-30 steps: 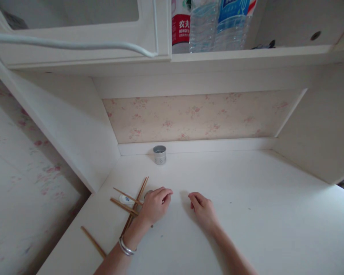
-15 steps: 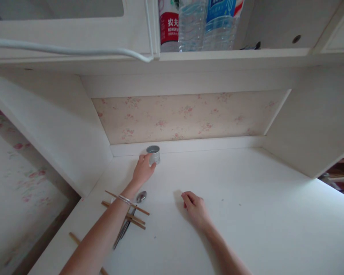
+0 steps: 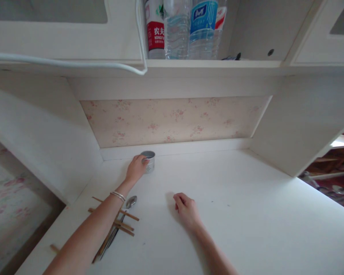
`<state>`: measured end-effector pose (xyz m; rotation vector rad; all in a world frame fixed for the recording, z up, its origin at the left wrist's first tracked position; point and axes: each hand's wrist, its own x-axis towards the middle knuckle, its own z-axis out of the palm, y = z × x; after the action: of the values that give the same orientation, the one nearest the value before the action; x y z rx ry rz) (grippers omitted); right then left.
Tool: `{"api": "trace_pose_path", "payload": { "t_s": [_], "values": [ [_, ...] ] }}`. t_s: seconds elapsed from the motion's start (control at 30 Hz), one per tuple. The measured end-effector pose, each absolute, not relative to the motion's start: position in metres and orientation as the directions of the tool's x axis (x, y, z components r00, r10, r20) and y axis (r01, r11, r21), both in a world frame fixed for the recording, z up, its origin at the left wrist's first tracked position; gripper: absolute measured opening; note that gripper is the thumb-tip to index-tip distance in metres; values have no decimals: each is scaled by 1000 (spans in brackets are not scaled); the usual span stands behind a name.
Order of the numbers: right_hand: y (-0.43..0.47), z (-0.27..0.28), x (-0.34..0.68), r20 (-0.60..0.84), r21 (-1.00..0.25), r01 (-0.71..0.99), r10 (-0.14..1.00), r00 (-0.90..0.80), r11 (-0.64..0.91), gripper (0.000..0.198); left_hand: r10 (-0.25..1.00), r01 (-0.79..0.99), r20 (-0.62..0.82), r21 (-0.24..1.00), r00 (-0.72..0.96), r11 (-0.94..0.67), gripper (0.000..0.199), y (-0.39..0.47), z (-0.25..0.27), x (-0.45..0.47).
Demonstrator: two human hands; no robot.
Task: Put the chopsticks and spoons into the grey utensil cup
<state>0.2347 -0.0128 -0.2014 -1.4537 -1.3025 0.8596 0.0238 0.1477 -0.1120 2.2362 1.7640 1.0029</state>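
My left hand reaches to the back of the white tabletop and grips the left side of a small silver metal cup. The cup stands upright and has little holes in its wall. Its inside is mostly hidden from here. Under my left forearm lie several wooden chopsticks and a metal spoon, crossing one another and partly covered by the arm. My right hand rests on the tabletop right of the spoon, fingers curled closed with nothing visible in them.
Overhead, a shelf holds several plastic bottles. A white cable runs along the cupboard front. Side panels bound the tabletop left and right, and a floral-papered back wall closes it behind.
The view has shifted, so the scene sits further left. My left hand has closed more over the cup's left side, and the cup's holes show more. My right hand stays curled on the tabletop.
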Motion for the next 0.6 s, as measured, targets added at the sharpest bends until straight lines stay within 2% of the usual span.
{"api": "trace_pose_path", "payload": {
  "t_s": [0.2,0.33,0.6],
  "values": [
    [-9,-201,237,66,-991,130,948,312,26,42,865,725,461,524,199,-446,23,79,-108,36],
    [-9,-200,239,52,-998,49,923,381,36,45,859,582,435,637,270,-505,22,22,-118,46],
    [-17,-202,238,74,-994,102,919,386,37,44,863,527,433,685,262,-503,15,-27,-143,62]
  ]
}}
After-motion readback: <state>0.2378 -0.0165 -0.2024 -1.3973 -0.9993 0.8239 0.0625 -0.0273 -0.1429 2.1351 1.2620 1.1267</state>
